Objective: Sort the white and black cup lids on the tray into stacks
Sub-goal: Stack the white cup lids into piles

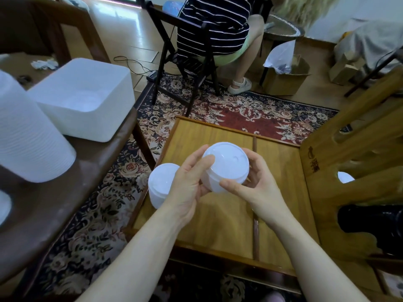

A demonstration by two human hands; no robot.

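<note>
At centre frame, above the wooden tray [218,219], both hands hold one stack of white lids [225,168]. The left hand [187,184] curls round its near left side, thumb on the top lid's rim; the right hand [255,182] cups the right side, thumb across the front. A second white stack [161,184] stands at the tray's left edge, just beside the left hand. No black lids show on the tray. Judgement: white stacking is under way; the next move calls for setting this stack squarely down or onto its neighbour.
</note>
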